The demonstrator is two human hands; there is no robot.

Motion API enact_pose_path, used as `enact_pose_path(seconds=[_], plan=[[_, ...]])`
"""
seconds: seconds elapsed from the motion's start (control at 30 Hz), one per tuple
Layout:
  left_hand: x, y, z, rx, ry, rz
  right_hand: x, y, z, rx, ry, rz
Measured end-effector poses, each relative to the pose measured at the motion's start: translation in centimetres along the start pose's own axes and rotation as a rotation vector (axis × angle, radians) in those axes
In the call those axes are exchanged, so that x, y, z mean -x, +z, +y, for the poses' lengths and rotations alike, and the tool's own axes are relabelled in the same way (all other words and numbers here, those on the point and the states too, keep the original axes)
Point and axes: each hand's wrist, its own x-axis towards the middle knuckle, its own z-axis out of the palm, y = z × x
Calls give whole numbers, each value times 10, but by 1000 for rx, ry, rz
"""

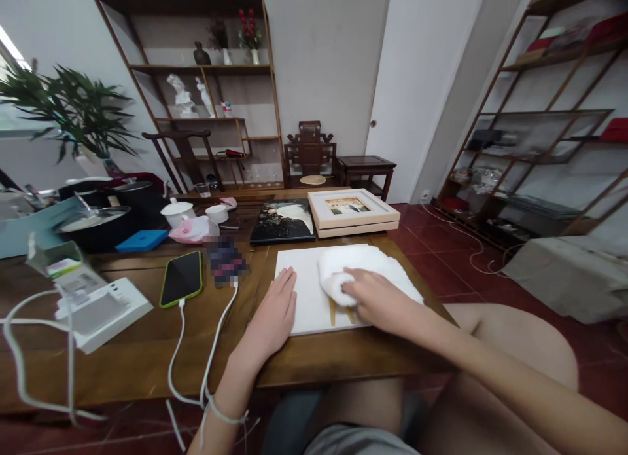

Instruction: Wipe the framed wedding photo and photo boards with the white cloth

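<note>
A white flat panel (307, 298) lies on the wooden table (147, 357) in front of me. My left hand (275, 311) rests flat on the panel's left edge, fingers stretched out. My right hand (375, 298) presses down on a white cloth (363, 265) that covers the right part of the panel, fingers curled over its rolled near end. Two thin yellowish strips (338, 313) show on the panel just under the cloth.
A stack of framed pictures (353, 211) and a dark picture (283, 221) lie behind the panel. A phone in a green case (181, 278) with a white cable, a white box (98, 311), pots (93, 222) and bowls occupy the left. Shelves stand behind and right.
</note>
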Motion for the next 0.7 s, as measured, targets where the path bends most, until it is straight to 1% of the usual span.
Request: enact_pose_path(seconds=[0.1,0.17,0.23,0.3,0.4,0.5,0.6,0.67,0.7], plan=[[0,0,-1,-1,21,16,-39,-8,20,23,-10,6],[0,0,-2,2,20,14,-58,-9,28,26,-20,17],[0,1,-3,8,20,17,-69,-6,30,32,-11,34],[0,2,-4,13,26,30,-70,0,25,41,5,49],[0,3,-5,15,33,41,-51,10,5,54,5,65],[1,4,-3,14,33,40,-12,18,-22,42,-66,72],[1,3,-2,-5,22,25,25,19,-48,-18,-144,5],[1,3,-2,-15,22,19,40,16,-59,-52,-185,-53],[1,4,-3,-16,28,23,42,13,-63,-65,-194,-69]])
